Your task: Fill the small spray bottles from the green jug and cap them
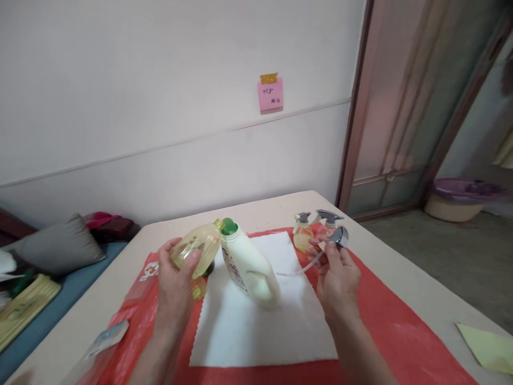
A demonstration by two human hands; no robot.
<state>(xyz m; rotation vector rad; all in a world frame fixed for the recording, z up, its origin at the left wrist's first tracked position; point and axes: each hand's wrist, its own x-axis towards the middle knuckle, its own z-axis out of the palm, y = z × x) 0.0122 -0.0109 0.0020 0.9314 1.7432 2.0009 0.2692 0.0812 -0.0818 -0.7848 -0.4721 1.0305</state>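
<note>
My left hand [179, 278] is wrapped around a clear yellowish bottle [196, 248] tipped on its side. The bottle's neck meets the green spout of a pale detergent bottle [248, 270], which leans to the left over a white cloth [260, 342]. Whether the two mouths touch I cannot tell. My right hand [339, 275] grips a dark grey trigger spray head [340, 236], whose thin clear tube [296, 272] curves down to the left. Just beyond that hand stand a yellow spray bottle [303, 236] and a pinkish spray bottle with a dark trigger [328, 218].
Red plastic sheeting [385, 342] lies beneath the cloth on a pale table [276, 206]. A yellowish round item [198, 289] sits left of the detergent bottle. A yellow-green paper [487, 345] lies at the right edge. Behind the table is a white wall [160, 80] with a pink note [271, 95].
</note>
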